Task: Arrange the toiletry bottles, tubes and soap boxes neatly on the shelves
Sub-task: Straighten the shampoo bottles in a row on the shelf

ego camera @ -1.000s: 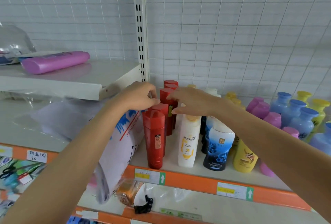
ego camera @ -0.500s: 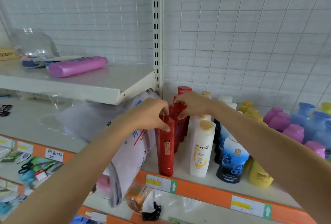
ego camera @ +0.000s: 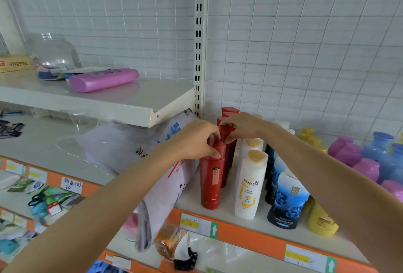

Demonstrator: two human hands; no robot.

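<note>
At the left end of the shelf [ego camera: 257, 228], the left hand [ego camera: 196, 139] grips the cap of the front red bottle [ego camera: 211, 182], which stands near the front edge. The right hand [ego camera: 242, 127] pinches the cap of the second red bottle [ego camera: 227, 142] behind it. Best to square both upright, labels forward (a judgement). Beside them, the white bottle [ego camera: 249, 187] reads PANTENE.

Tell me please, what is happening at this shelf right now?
A person is tidying a row of red bottles. The left hand grips the top of the front red bottle, and the right hand pinches the cap of the red bottle behind it. Both stand upright beside the white Pantene bottle.
</note>
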